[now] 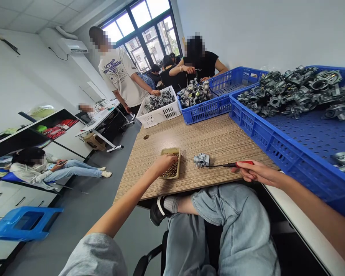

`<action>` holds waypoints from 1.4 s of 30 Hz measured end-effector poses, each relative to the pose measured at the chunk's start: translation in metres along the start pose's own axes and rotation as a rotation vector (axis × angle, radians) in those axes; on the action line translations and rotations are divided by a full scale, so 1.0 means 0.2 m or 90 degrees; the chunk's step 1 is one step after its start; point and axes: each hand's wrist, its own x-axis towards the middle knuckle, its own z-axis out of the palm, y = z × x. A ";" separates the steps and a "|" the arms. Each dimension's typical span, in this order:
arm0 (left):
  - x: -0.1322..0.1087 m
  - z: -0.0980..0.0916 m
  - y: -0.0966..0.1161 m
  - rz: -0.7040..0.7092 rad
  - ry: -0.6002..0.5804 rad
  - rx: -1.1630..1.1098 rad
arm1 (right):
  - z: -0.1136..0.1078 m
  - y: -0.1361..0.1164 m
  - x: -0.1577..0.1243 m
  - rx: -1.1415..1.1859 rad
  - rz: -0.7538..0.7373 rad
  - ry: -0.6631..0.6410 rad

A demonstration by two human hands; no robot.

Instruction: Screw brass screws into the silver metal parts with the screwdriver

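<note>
My left hand (164, 164) reaches into a small yellowish tray (178, 153) filled with little brass-coloured parts (172, 170). Its fingertips are down among the parts, so what they pinch, if anything, cannot be made out. My right hand (254, 171) is closed round the red handle of a screwdriver (243, 163). The dark shaft points left, and its tip is close to a silver carburetor body (201, 160) lying on the wooden table (189, 134). Whether the tip touches the carburetor is unclear.
A blue crate (253, 128) heaped with metal carburetor bodies stands at right. Beyond the table's middle are another blue crate (202, 114) and a white basket (161, 119), both holding metal parts. One person stands by the basket; another sits behind the crates. A blue stool (23, 222) is at left.
</note>
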 end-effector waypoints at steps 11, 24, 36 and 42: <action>-0.01 0.00 0.01 -0.009 0.011 -0.040 | -0.02 0.01 0.01 0.011 0.000 -0.008; 0.02 0.04 -0.02 0.050 0.013 0.001 | 0.03 -0.03 0.00 0.014 0.004 -0.005; 0.00 0.03 -0.01 0.010 0.032 -0.071 | 0.04 -0.04 -0.01 0.010 0.003 -0.003; -0.02 0.04 -0.04 0.002 0.043 -0.132 | 0.04 -0.05 -0.01 0.015 0.001 -0.005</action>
